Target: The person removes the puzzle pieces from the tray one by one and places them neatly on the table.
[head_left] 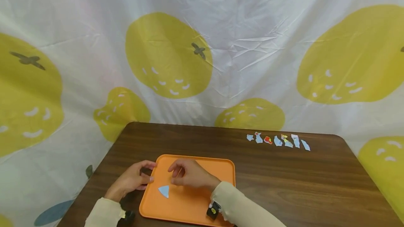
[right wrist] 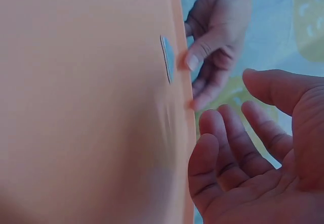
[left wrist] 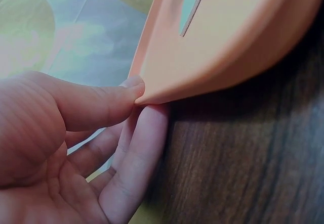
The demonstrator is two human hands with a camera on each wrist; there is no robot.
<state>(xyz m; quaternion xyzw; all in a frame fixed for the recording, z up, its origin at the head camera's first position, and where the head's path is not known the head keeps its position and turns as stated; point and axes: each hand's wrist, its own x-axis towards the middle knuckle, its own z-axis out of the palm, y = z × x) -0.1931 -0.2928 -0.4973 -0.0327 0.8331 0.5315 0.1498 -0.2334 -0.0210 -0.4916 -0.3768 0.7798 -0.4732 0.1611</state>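
Observation:
An orange tray lies on the brown table, with one pale blue, roughly triangular piece on it near the left side. My left hand pinches the tray's left rim. In the left wrist view the thumb presses on the rim and a finger lies under it. My right hand hovers over the tray, up and to the right of the piece. Its fingers are loosely bent and hold nothing in the right wrist view. There the piece shows nearly edge-on, close to the rim.
Along the table's far right edge lies a row of several irregular pieces, among them a red one and pale blue ones. A white curtain with yellow fruit prints hangs behind the wooden table.

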